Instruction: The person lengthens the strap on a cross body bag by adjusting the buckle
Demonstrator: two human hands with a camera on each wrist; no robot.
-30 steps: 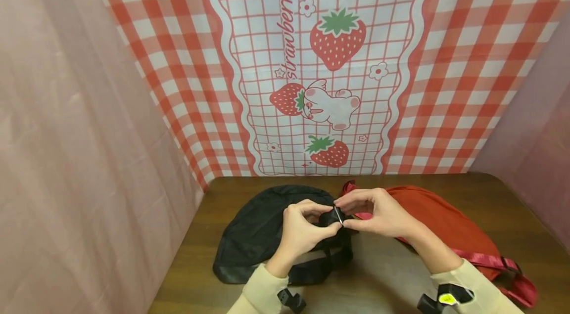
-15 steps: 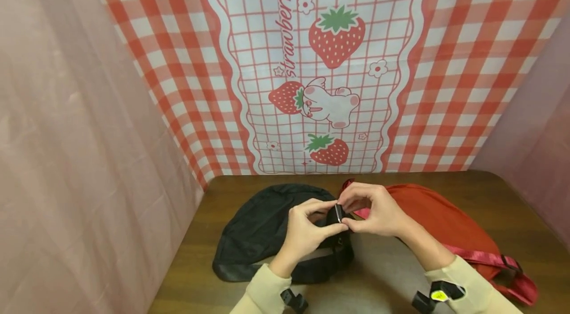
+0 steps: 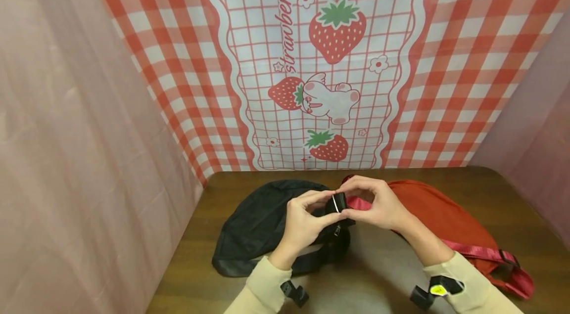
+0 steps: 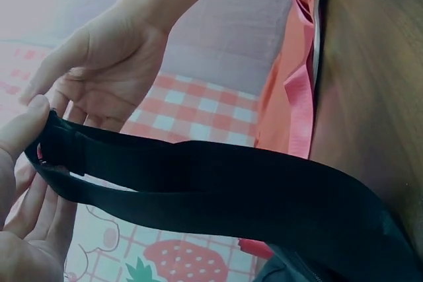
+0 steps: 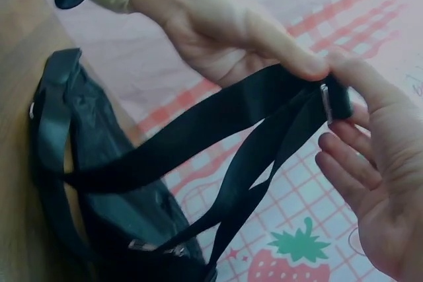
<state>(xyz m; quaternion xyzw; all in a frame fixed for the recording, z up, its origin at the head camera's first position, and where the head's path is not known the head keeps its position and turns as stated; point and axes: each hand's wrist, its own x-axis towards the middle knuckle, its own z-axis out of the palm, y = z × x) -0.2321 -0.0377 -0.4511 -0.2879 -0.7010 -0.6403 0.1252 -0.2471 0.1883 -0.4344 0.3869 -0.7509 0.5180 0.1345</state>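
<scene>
A black bag (image 3: 254,230) lies on the table, its black strap (image 5: 192,137) lifted and stretched up to my hands. A thin silver metal bar (image 5: 325,102), apparently a strap slider, crosses the strap where both hands meet. My left hand (image 3: 304,217) pinches the strap beside this bar, between thumb and fingers. From the other side, my right hand (image 3: 378,206) pinches the folded end of the strap at the bar. In the left wrist view the strap forms a long narrow loop. A zipper pull (image 3: 337,230) hangs below the hands.
A red-orange bag (image 3: 438,215) with a pinkish-red strap (image 3: 472,250) lies on the right of the wooden table (image 3: 369,279). A strawberry-patterned checked cloth (image 3: 329,96) hangs behind. A pale curtain (image 3: 89,131) is at the left.
Both hands have risen a little, lifting the strap with them. The silver bar has turned slightly between the fingers, and more of the folded strap end shows.
</scene>
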